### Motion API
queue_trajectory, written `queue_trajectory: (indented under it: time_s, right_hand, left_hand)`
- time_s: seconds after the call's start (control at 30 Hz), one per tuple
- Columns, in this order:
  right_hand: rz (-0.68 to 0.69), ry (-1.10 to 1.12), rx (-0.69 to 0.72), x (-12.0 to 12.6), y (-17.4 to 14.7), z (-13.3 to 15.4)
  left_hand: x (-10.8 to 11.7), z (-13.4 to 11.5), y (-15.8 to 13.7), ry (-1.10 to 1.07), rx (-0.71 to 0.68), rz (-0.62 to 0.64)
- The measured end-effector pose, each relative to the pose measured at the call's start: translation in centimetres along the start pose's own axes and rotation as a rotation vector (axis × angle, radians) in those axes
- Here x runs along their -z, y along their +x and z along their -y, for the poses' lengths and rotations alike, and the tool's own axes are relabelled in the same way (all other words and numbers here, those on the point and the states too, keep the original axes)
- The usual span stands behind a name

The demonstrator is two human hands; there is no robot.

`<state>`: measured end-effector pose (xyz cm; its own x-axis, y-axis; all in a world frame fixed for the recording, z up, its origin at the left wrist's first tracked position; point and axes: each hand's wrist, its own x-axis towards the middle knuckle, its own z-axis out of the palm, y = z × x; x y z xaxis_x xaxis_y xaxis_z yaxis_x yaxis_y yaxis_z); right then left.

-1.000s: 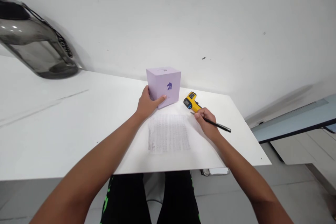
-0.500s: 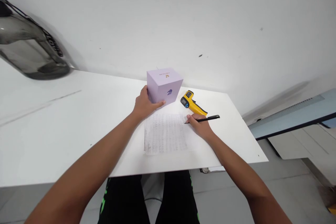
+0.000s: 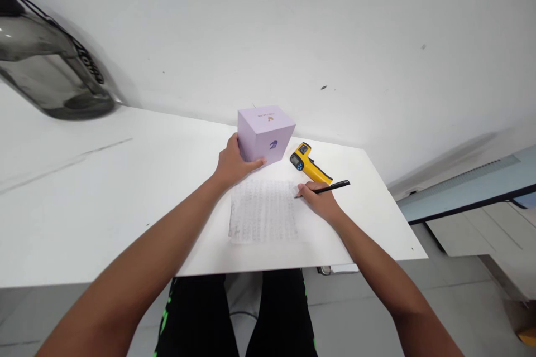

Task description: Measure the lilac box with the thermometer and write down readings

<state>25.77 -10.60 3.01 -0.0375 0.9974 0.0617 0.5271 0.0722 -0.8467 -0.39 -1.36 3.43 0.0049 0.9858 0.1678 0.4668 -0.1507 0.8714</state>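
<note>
My left hand (image 3: pixel 234 164) grips a lilac cardboard box (image 3: pixel 266 133) at its lower left corner, thumb across the front and fingers along the side. The box stands on the table by the wall, with a small gold mark on top and a purple one in front. Between the fingers of my right hand (image 3: pixel 320 198) is a black pen (image 3: pixel 333 187), its tip at the right edge of a sheet of paper (image 3: pixel 263 212). Rows of dark marks, too blurred to read, cover the sheet. Just beyond that hand lies a yellow and black infrared thermometer (image 3: pixel 310 164).
A large grey see-through bottle (image 3: pixel 54 67) with a strap stands at the back left of the white table (image 3: pixel 84 206). A white wall (image 3: pixel 268 28) runs along the table's back edge. At right, a pale blue panel (image 3: pixel 460 181) with a dark edge lies past the table's end.
The view has shifted slightly. Both hands keep their holds on the box and the pen, and the pen tip stays near the paper's right edge.
</note>
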Motion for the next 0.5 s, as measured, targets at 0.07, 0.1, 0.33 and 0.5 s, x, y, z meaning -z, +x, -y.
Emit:
queue_trajectory:
  time_s: [0.07,0.1,0.33,0.5]
  right_hand:
    - [0.019,0.002,-0.007,0.1,0.0,0.1]
    - [0.024,0.002,-0.009,0.1,0.0,0.2]
    - [0.016,0.017,-0.020,0.0,-0.1,0.5]
    - [0.015,0.020,-0.008,-0.1,0.1,-0.1]
  left_hand:
    - [-0.1,0.1,0.1,-0.012,0.002,0.002]
    - [-0.1,0.2,0.1,-0.019,0.002,0.003]
    - [-0.5,-0.3,-0.6,0.018,-0.065,-0.210]
    - [-0.4,-3.5,-4.6,0.153,-0.271,-0.258]
